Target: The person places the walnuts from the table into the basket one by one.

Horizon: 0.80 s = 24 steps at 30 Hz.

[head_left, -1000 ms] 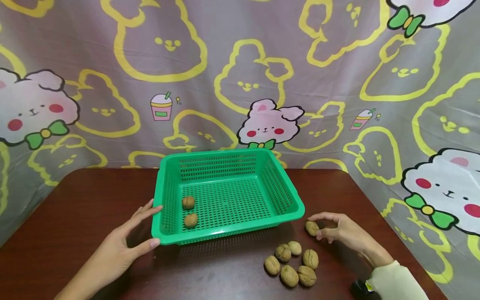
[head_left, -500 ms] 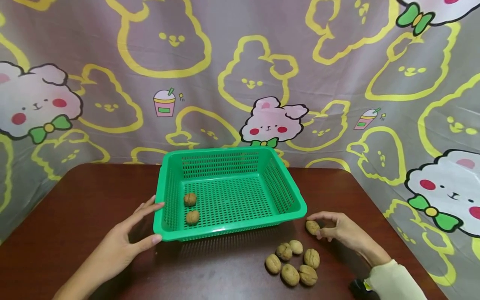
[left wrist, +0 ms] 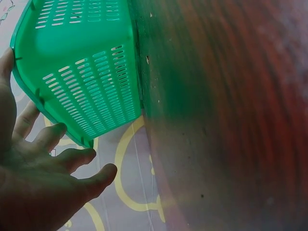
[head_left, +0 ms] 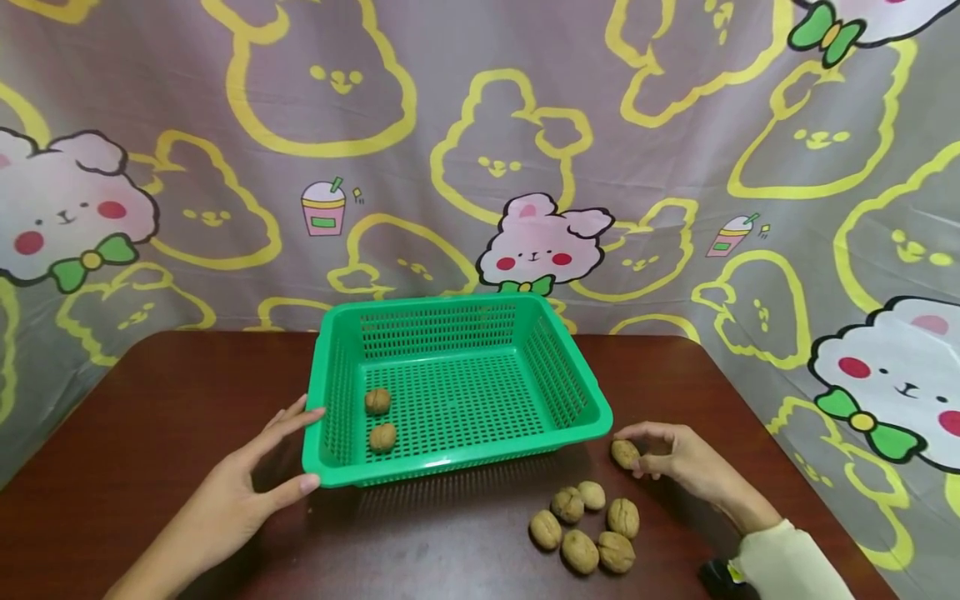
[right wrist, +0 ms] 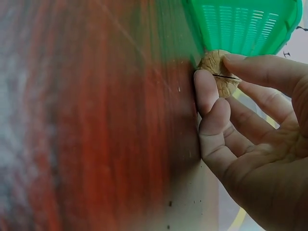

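Observation:
A green plastic basket (head_left: 450,467) with slotted walls stands on the table, and two walnuts (head_left: 378,402) lie at the left of its floor. My left hand (head_left: 228,500) touches the basket's left rim, its thumb at the near corner and its fingers spread along the side. In the left wrist view, those loosely extended fingers (left wrist: 48,137) lie along the rim. Just right of the basket, my right hand (head_left: 693,467) pinches a walnut (head_left: 625,454) low over the tabletop. The right wrist view shows this walnut (right wrist: 216,62) between thumb and fingers, partly hidden by them.
Several more walnuts (head_left: 579,550) lie grouped on the dark wooden table (head_left: 420,550) in front of the basket's right side. A patterned curtain (head_left: 420,125) hangs behind and to the right of the table. A small black object (head_left: 722,577) shows beside the right sleeve.
The camera view shifts slightly. Both hands, the basket and the walnuts keep their places.

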### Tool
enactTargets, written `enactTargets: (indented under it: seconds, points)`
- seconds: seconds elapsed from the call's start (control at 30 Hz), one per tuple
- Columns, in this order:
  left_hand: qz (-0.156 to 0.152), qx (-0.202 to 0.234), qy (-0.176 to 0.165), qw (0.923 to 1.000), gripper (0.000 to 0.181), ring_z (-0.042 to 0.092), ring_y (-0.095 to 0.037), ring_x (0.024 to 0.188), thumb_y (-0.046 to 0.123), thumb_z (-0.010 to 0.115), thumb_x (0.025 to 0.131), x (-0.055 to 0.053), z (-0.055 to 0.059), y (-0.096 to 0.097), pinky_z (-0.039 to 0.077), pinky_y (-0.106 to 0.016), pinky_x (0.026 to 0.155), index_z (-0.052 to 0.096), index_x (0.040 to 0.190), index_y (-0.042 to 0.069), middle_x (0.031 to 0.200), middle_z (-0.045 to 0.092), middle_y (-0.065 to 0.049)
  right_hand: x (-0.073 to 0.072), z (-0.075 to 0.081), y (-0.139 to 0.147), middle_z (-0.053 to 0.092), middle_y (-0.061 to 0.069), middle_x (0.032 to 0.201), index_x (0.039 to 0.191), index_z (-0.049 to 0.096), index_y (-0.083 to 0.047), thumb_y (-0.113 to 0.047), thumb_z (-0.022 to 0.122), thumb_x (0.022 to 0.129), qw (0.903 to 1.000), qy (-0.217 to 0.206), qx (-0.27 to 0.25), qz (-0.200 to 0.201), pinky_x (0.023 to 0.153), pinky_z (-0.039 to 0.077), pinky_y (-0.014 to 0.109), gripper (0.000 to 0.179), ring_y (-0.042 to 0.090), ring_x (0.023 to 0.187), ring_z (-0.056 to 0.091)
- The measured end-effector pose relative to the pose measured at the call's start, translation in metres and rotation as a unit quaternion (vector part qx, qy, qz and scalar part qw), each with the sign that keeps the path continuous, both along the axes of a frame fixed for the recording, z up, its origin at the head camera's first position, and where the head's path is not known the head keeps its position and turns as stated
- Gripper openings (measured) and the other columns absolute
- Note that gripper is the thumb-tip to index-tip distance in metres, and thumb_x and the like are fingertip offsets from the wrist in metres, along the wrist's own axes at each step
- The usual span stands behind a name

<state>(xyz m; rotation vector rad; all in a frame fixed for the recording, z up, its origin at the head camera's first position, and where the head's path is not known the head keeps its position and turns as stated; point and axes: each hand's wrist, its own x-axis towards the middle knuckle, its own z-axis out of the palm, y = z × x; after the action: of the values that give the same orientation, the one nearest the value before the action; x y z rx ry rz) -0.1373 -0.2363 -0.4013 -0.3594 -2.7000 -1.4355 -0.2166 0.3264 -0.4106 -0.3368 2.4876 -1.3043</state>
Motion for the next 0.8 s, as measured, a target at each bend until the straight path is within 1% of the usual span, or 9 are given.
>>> enactTargets:
  seconds: [0.07,0.17,0.3,0.43,0.5,0.57,0.67,0.8]
  points:
    - [0.0,0.0,-0.001,1.0,0.073,0.013,-0.054,0.159,0.027,0.081,0.093,0.0,0.0,0.0,0.02,-0.088,0.106,0.046,0.156,0.038,0.174,0.025,-0.005,0.001,0.0,0.0,0.073,0.019,0.103,0.136,0.064,0.004,0.0,0.064,0.093,1.0,0.002,-0.003,-0.005,0.066,0.057,0.031,0.043,0.019,0.077,0.072]
    - [0.0,0.001,-0.001,1.0,0.073,0.013,-0.054,0.159,0.027,0.081,0.093,0.0,0.001,0.0,0.019,-0.088,0.106,0.046,0.156,0.038,0.174,0.025,-0.005,0.002,0.001,0.0,0.073,0.019,0.099,0.137,0.063,0.003,-0.002,0.065,0.094,0.9999,0.005,-0.01,-0.011,0.067,0.057,0.031,0.043,0.02,0.077,0.071]
    - [0.0,0.001,0.005,1.0,0.073,0.012,-0.053,0.159,0.027,0.081,0.093,0.0,0.001,-0.001,0.018,-0.088,0.107,0.046,0.156,0.039,0.174,0.025,-0.004,0.002,0.005,0.002,0.074,0.017,0.098,0.139,0.062,0.003,-0.004,0.066,0.096,0.9995,0.004,-0.029,-0.013,0.069,0.059,0.034,0.044,0.021,0.081,0.072]
    - [-0.002,0.005,0.015,0.9999,0.072,0.012,-0.053,0.158,0.025,0.081,0.093,0.0,0.001,-0.002,0.018,-0.087,0.109,0.047,0.156,0.037,0.174,0.026,-0.004,0.001,0.012,0.004,0.075,0.008,0.102,0.14,0.062,-0.003,-0.012,0.069,0.098,0.998,-0.013,-0.055,-0.028,0.073,0.061,0.038,0.044,0.022,0.088,0.072]
    - [-0.003,0.006,0.016,0.9998,0.073,0.012,-0.053,0.158,0.025,0.081,0.093,0.0,0.001,-0.002,0.017,-0.087,0.109,0.047,0.156,0.037,0.174,0.026,-0.003,0.0,0.016,0.006,0.075,0.001,0.109,0.141,0.062,-0.006,-0.014,0.07,0.099,0.9961,-0.026,-0.076,-0.037,0.076,0.061,0.037,0.044,0.021,0.092,0.072]
    - [-0.004,0.006,0.016,0.9998,0.073,0.013,-0.054,0.158,0.025,0.081,0.093,0.0,0.0,-0.001,0.018,-0.087,0.109,0.047,0.156,0.037,0.174,0.026,-0.004,-0.001,0.02,0.007,0.075,-0.006,0.116,0.141,0.062,-0.007,-0.013,0.069,0.1,0.9928,-0.032,-0.108,-0.041,0.079,0.061,0.035,0.043,0.019,0.094,0.073]
    - [-0.003,0.005,0.011,0.9999,0.073,0.014,-0.054,0.158,0.026,0.081,0.093,0.0,0.001,0.0,0.018,-0.087,0.108,0.047,0.156,0.038,0.174,0.026,-0.003,-0.004,0.026,0.009,0.072,-0.012,0.126,0.14,0.064,-0.009,-0.006,0.065,0.101,0.9847,-0.034,-0.168,-0.031,0.082,0.061,0.031,0.039,0.017,0.096,0.073]
    - [-0.001,0.004,0.005,1.0,0.072,0.014,-0.054,0.158,0.027,0.081,0.093,0.0,0.002,0.0,0.019,-0.087,0.108,0.047,0.156,0.038,0.174,0.026,-0.005,-0.009,0.036,0.01,0.073,-0.01,0.124,0.137,0.067,-0.015,0.001,0.059,0.103,0.9717,-0.036,-0.233,-0.014,0.082,0.062,0.028,0.038,0.016,0.095,0.075]
